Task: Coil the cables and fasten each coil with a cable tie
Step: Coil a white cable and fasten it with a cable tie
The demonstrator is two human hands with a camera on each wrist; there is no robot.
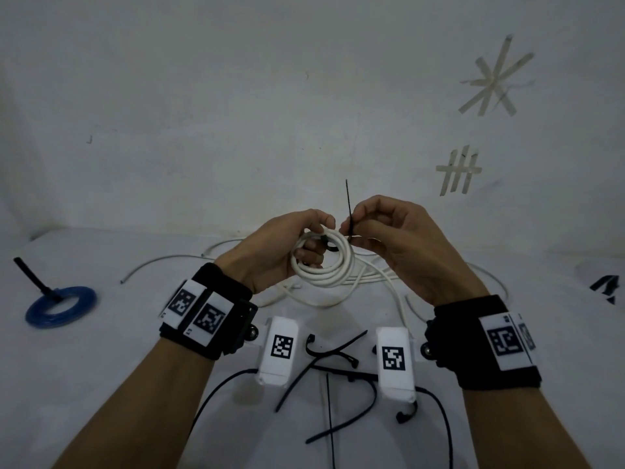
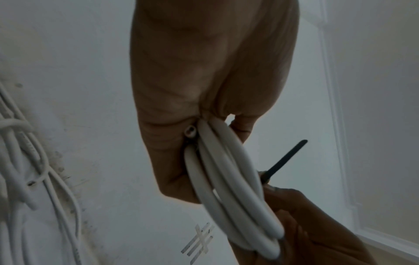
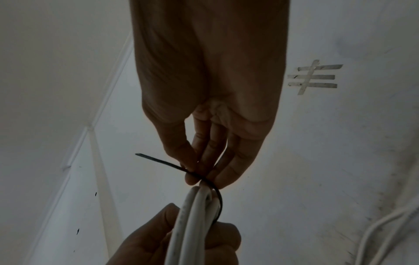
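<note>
Hands raised: left hand (image 1: 284, 252) grips white coil (image 1: 324, 265), right hand (image 1: 402, 245) pinches cable tie (image 1: 349, 211)

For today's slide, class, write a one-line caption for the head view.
Left hand holds a white cable coil while the right hand pinches a black cable tie looped around it.

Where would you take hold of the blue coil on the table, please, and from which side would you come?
I would probably grip the blue coil by its ring on the side away from its black cable tie, coming from above. It lies flat and apart from the other cables, so fingers can hook through the open middle. The tie's long tail sticks up and away, and looks a poor handle.
</note>
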